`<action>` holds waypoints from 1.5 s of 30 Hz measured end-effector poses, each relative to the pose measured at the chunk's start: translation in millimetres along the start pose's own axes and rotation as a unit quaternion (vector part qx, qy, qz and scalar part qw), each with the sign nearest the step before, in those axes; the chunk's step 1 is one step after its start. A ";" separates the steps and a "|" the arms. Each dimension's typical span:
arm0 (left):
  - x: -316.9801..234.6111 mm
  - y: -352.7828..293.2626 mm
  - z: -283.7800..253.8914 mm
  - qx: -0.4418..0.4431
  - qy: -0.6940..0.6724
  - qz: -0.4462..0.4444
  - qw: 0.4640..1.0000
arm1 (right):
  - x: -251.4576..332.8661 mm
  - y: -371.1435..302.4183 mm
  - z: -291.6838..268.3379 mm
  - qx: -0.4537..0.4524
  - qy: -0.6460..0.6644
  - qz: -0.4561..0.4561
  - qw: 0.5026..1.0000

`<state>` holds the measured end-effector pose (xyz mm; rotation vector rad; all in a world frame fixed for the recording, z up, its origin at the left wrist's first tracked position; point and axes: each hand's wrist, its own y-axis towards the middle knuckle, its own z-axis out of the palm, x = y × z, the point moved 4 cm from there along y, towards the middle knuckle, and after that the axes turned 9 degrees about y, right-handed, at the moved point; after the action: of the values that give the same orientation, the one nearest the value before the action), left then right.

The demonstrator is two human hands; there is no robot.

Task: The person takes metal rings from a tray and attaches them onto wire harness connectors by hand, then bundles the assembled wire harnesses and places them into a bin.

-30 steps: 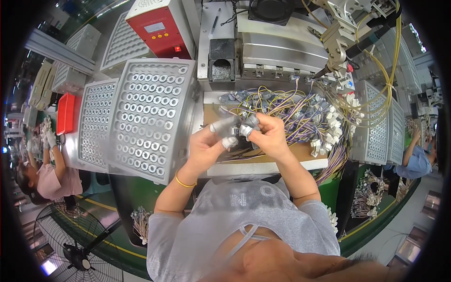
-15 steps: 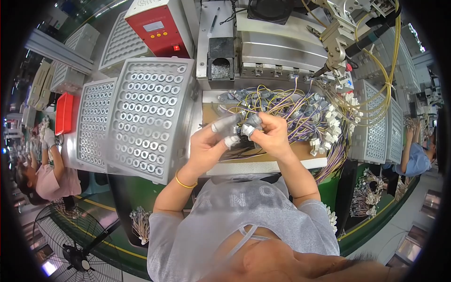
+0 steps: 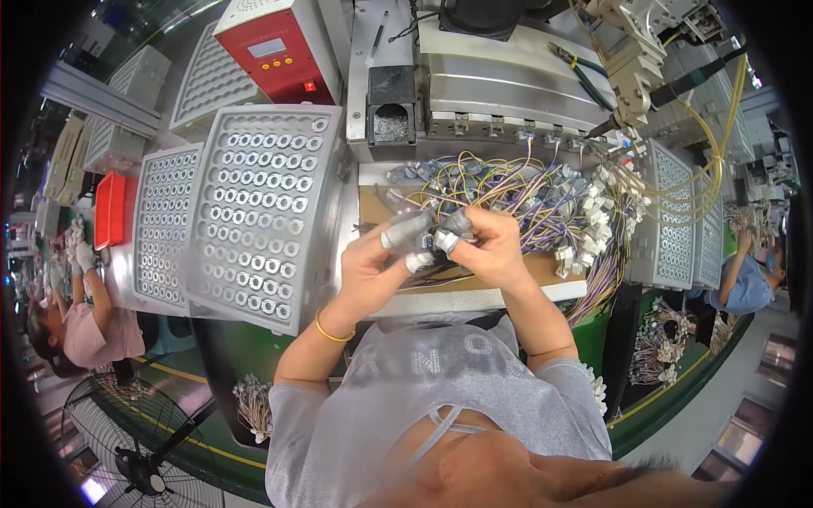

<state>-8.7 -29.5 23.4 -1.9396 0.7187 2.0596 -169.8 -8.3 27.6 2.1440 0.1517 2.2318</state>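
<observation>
My left hand [image 3: 378, 261] and my right hand [image 3: 493, 247] meet over the near edge of the workbench, their fingertips in white and grey finger cots. Both are closed in a pinch, the tips almost touching. Between them is a small dark part [image 3: 429, 241], mostly covered by the fingers, so its kind does not show. Just beyond lies a tangled heap of yellow and purple wires [image 3: 529, 199] with grey pieces on one side. White connectors [image 3: 593, 224] bunch at its right end, near my right hand.
Left stand grey trays [image 3: 326, 220] with rows of metal rings, below a red control box [image 3: 275, 59]. Behind the heap sits a metal fixture [image 3: 508, 93] holding small connectors. A soldering iron [image 3: 677, 89] on a machine arm hangs right, beside pliers [image 3: 584, 76]. Co-workers sit at both sides.
The machine arm with the soldering iron has shifted right along the fixture, uncovering more of the pliers. My hands stay together in nearly the same place, fingers slightly shifted.
</observation>
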 end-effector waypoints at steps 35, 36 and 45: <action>27.0 9.4 8.7 -0.039 -0.334 -0.123 0.934 | -27.9 30.7 -11.6 -0.124 0.044 0.046 0.990; 27.7 8.4 5.6 -0.044 -0.333 -0.122 0.934 | -30.1 34.8 -20.9 -0.185 0.074 0.014 0.980; 51.4 -18.9 -24.6 -0.110 -0.127 -0.170 0.971 | -49.8 60.4 -35.6 -0.316 0.187 -0.001 0.930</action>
<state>16.5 -34.0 -30.9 -1.7059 0.0958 2.1770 -201.1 -74.7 -17.2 1.3802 -0.4889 2.2411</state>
